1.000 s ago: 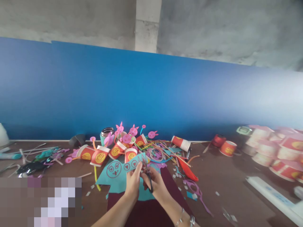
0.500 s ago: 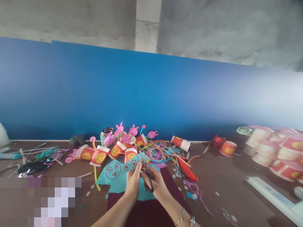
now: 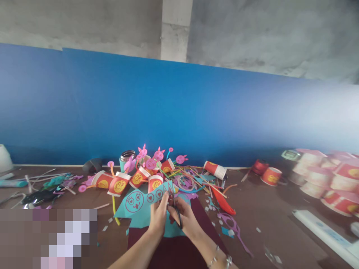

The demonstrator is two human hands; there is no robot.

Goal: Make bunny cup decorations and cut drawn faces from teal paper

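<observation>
My left hand (image 3: 157, 216) pinches the edge of a teal paper sheet (image 3: 137, 211) that bears a drawn face and small hearts. Closed round black-handled scissors (image 3: 176, 213) is my right hand (image 3: 185, 218), and the blades meet the paper's upper right edge. Both hands are held above a dark maroon sheet (image 3: 174, 250) lying on the brown table (image 3: 266, 209). A bracelet shows on my right wrist.
Behind the hands lie several red paper cups (image 3: 119, 184) with pink paper animals on sticks (image 3: 158, 154), coloured straws (image 3: 193, 177), a jar (image 3: 126, 157) and paper scraps. More cups (image 3: 333, 179) are stacked at the right. A blue wall (image 3: 179, 108) rises behind.
The view has shifted very slightly. My hands, the scissors and the teal paper stay in nearly the same place.
</observation>
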